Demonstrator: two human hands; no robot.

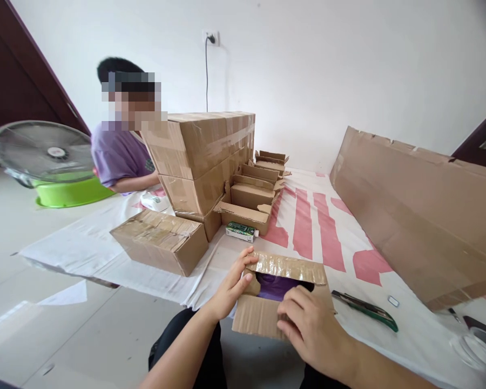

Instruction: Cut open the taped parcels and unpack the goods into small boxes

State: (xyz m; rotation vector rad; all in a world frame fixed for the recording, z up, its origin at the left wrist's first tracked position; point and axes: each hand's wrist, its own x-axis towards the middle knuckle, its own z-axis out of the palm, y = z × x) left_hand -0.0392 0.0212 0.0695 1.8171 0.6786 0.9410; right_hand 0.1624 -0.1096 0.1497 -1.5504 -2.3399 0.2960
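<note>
A small cardboard box (263, 319) stands partly open in front of me, its far flap covered in shiny clear tape. Something purple (273, 287) shows inside through the gap between the flaps; its kind is hidden. My left hand (237, 283) grips the box's left side, with fingers on the taped flap and the thumb at the opening. My right hand (308, 319) is curled over the near flap at the right, its fingertips closed on the flap's edge. A green box cutter (366, 310) lies just right of the box.
Stacked taped cartons (210, 146) stand beyond, with opened boxes (251, 197) along them. A closed carton (157, 237) sits at left, a small printed carton (242, 231) ahead. A large cardboard panel (421, 216) rises at right. Across the table sits a person (119, 154) near a fan (44, 151).
</note>
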